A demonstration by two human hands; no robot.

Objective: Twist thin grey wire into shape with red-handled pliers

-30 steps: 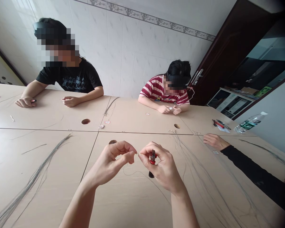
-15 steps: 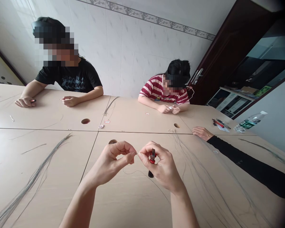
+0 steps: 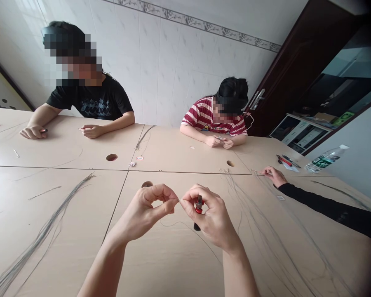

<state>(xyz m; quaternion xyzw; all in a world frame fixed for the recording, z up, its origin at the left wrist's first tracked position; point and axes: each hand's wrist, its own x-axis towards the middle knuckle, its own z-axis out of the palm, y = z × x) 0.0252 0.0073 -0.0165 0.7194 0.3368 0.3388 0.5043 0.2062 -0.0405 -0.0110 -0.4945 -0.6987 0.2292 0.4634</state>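
Near the middle of the light wooden table (image 3: 160, 268), my left hand (image 3: 151, 210) pinches a tiny end of thin wire between thumb and forefinger. My right hand (image 3: 207, 214) meets it almost fingertip to fingertip, thumb and forefinger also pinched. Small pliers (image 3: 198, 209) with red and black handles are held in my right hand, jaws upward. A thin wire (image 3: 200, 237) curves over the table below both hands. What sits between the fingertips is too small to make out.
A bundle of thin wires (image 3: 52, 222) lies at the left, and loose wires (image 3: 262, 222) spread at the right. A co-worker's black-sleeved arm (image 3: 324, 206) reaches in from the right. Two people sit opposite. A water bottle (image 3: 326, 159) and pliers (image 3: 283, 160) lie at the far right.
The co-worker's hand at the right has moved slightly right and lifted its fingers, uncovering wire ends. My hands have hardly moved.
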